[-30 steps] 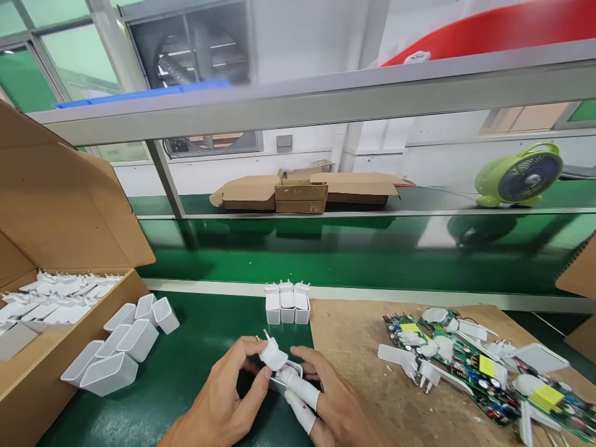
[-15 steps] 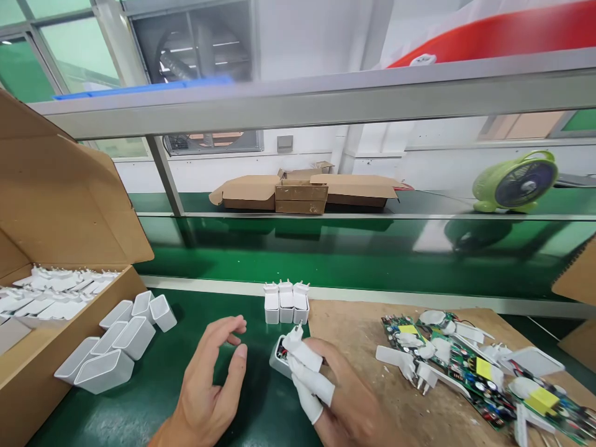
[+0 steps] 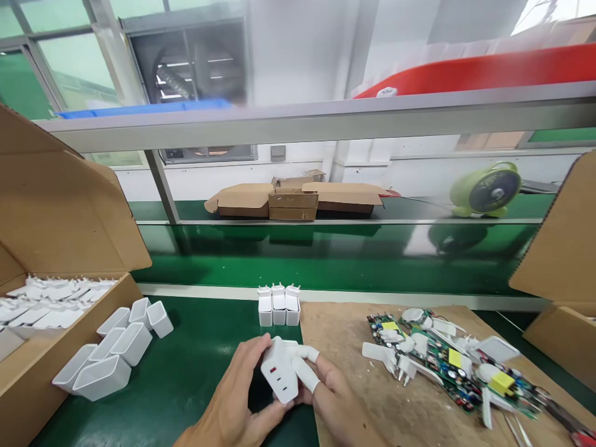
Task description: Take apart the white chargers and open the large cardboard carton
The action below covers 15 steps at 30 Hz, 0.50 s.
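Note:
A white plug charger [image 3: 280, 371] is held between my two hands, its slotted face tilted up toward me. My left hand [image 3: 230, 397] grips it from the left, thumb low and fingers along the upper edge. From the right, my right hand [image 3: 338, 397] closes on it, white covers on some fingertips. Just beyond stand three white chargers [image 3: 279, 313] in a row, prongs up. To the left lie several open white casings [image 3: 102, 372]. Green circuit boards [image 3: 426, 354] with white plug parts are heaped on the right.
An open cardboard box [image 3: 118, 304] of white plug parts stands at left. Brown board [image 3: 354, 397] covers the right side of the green table. Tweezers [image 3: 519, 431] and red-handled pliers [image 3: 565, 419] lie lower right. Another carton [image 3: 559, 329] is at right; a shelf bar [image 3: 298, 127] crosses above.
My left hand has moved right and closed on the charger, which was in my right hand alone. The charger has turned so that its slotted face shows. The view has shifted slightly.

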Tool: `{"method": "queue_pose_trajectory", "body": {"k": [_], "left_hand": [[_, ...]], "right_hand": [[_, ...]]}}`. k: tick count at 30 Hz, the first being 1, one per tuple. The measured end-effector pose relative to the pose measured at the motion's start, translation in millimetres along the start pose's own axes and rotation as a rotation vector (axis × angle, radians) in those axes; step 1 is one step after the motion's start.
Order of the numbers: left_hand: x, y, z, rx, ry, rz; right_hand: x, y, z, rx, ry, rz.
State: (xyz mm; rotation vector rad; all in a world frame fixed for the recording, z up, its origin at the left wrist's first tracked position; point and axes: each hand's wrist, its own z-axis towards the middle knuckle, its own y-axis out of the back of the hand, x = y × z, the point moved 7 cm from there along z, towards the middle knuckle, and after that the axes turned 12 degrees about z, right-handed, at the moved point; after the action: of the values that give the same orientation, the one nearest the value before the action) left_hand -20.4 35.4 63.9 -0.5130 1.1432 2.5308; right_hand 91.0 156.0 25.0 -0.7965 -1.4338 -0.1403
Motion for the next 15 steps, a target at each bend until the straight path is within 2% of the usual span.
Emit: {"method": "queue_pose_trajectory", "body": {"k": [2, 5, 11, 15], "left_hand": [[-6.2, 4.6, 2.3, -0.091, -0.032, -0.015], [-10.8, 9.2, 5.6, -0.141, -0.054, -0.016], [-7.9, 8.8, 2.2, -0.109, -0.041, -0.013], [-1.1, 5.6, -0.7, -0.077, 0.003, 0.016]], "right_hand": [[-5.2, -4.2, -0.3, 0.007, -0.064, 0.098], [-6.6, -8.2, -1.5, 0.005, -0.076, 0.132], [-1.5, -10.3, -3.4, -0.007, -0.07, 0.11], [3.2, 4.6, -3.1, -0.105, 0.075, 0.002]]}}
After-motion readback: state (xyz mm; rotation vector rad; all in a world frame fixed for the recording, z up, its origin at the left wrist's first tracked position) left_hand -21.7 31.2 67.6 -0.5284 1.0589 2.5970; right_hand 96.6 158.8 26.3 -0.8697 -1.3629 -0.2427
